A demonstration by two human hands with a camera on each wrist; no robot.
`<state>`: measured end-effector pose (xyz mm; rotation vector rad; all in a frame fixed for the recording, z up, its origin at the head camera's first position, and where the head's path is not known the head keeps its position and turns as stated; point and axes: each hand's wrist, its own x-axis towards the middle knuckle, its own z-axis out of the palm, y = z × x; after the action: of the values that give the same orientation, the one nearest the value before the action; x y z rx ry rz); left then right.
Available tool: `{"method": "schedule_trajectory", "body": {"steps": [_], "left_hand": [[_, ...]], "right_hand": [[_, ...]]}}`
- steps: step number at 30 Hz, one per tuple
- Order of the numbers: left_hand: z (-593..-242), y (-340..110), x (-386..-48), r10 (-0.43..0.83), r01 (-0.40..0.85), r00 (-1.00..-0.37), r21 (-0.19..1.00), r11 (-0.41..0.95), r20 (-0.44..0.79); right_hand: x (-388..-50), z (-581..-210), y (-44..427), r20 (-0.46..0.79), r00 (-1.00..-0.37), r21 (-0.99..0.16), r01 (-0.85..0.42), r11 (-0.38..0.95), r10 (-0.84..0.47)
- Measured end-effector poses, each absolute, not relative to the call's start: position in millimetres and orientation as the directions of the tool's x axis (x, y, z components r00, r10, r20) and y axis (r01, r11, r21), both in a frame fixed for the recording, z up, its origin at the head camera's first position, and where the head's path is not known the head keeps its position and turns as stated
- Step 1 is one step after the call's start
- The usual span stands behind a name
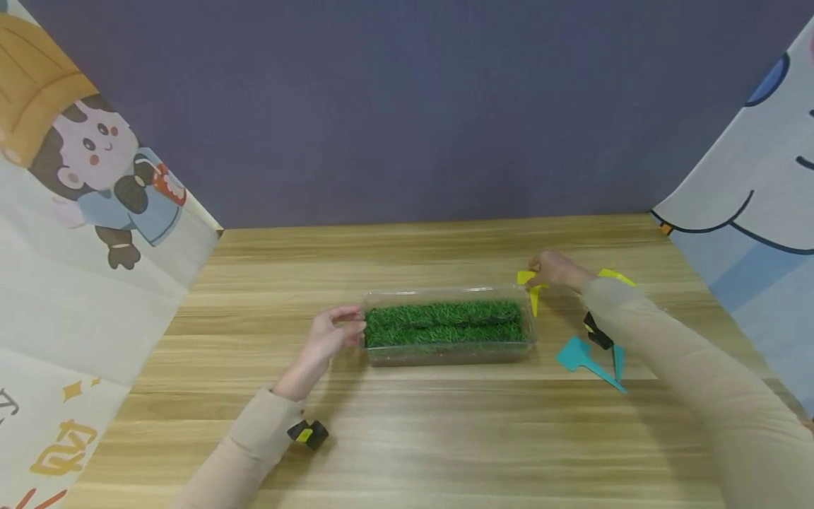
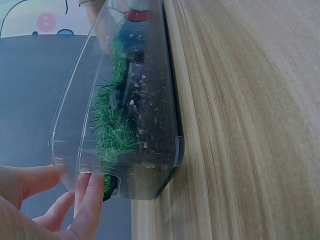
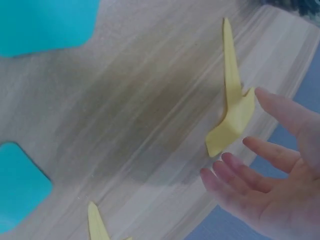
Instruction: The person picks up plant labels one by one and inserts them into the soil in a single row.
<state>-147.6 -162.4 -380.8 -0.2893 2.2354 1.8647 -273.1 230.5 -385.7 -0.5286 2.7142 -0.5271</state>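
A clear plastic box (image 1: 448, 357) holds dark soil with two strips of green artificial grass (image 2: 112, 117) along it. At its left end my left hand (image 1: 331, 336) grips the rim, thumb on top and fingers at the end wall below. Over a yellow T-shaped plant label (image 3: 231, 120), just right of the box, is my right hand (image 3: 270, 185). Its fingers are spread and loosely bent, with the thumb tip near the label's edge. Whether that thumb touches the label I cannot tell.
Beyond the right wrist lies a second yellow label (image 1: 615, 276). Two blue labels, one wide-headed (image 1: 575, 353), lie on the wooden table (image 1: 445, 431) beneath the right forearm. A dark cloth wall (image 1: 407, 120) stands behind, with printed cloths on both sides.
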Motion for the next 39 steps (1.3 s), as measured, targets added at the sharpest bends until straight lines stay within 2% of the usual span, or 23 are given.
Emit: {"method": "schedule_trajectory", "body": {"steps": [7, 25, 29, 33, 36, 39], "left_hand": [[-381.4, -161.6, -146.9, -0.01, -0.294, -0.955, 0.938, 0.183, -0.297], [-381.2, -161.7, -146.5, -0.022, -0.301, -0.953, 0.939, 0.164, -0.302], [-380.9, -161.4, -146.0, -0.015, -0.3, -0.953, 0.94, 0.162, -0.301], [-381.2, -161.3, -145.5, -0.012, -0.296, -0.954, 0.941, 0.162, -0.298], [-381.7, -161.4, -145.7, -0.017, -0.299, -0.954, 0.94, 0.166, -0.3], [-382.6, -161.4, -146.3, -0.02, -0.301, -0.953, 0.939, 0.166, -0.302]], "right_hand": [[-269.7, -393.6, 231.0, -0.176, -0.874, -0.363, -0.371, 0.855, -0.453], [-275.1, -399.3, 235.9, -0.161, -0.911, -0.374, -0.301, 0.877, -0.38], [-277.9, -395.7, 237.3, -0.203, -0.913, -0.373, -0.261, 0.89, -0.353], [-299.1, -414.6, 254.6, -0.227, -0.905, -0.4, -0.25, 0.882, -0.359], [-335.4, -458.4, 285.5, -0.183, -0.888, -0.442, -0.309, 0.842, -0.422], [-364.6, -490.5, 306.8, -0.22, -0.879, -0.461, -0.288, 0.839, -0.422]]}}
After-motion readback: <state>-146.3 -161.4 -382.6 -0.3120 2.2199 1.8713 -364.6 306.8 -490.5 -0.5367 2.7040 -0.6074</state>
